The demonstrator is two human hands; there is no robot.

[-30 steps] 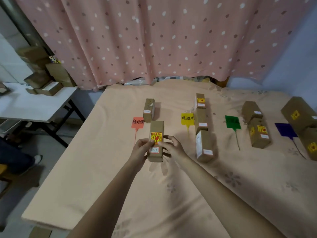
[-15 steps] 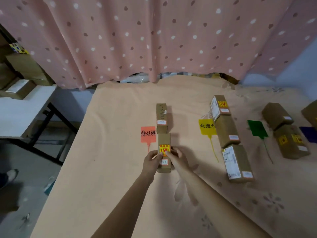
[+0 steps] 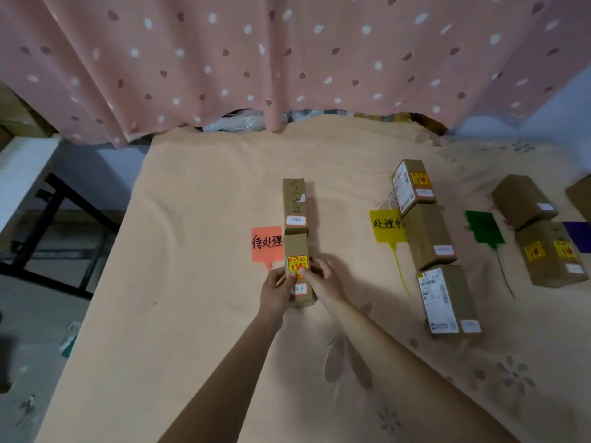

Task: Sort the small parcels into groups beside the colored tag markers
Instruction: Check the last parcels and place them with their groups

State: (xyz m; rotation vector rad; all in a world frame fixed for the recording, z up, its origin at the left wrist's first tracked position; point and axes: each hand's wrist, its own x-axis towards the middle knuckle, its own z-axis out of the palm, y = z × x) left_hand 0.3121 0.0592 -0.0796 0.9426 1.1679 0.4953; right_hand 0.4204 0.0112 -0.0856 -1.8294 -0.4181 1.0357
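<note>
A small brown parcel (image 3: 296, 247) with a yellow and red sticker rests on the peach cloth beside the red tag (image 3: 266, 243). My left hand (image 3: 277, 290) grips its left side and my right hand (image 3: 323, 276) its right side. Its far end touches another brown parcel (image 3: 294, 203) lying behind it. A yellow tag (image 3: 386, 226) has three parcels (image 3: 428, 233) in a row to its right. Next to the green tag (image 3: 484, 229) lie two more parcels (image 3: 548, 254). A blue tag (image 3: 579, 235) shows at the right edge.
The cloth-covered table (image 3: 192, 282) ends at the left, with floor and a black-legged white table (image 3: 28, 174) beyond. A pink dotted curtain (image 3: 287, 59) hangs behind. Another parcel (image 3: 580, 193) is cut off at the far right.
Both hands have pushed the stickered parcel away from me until it meets the parcel by the red tag. The view has swung left and closer.
</note>
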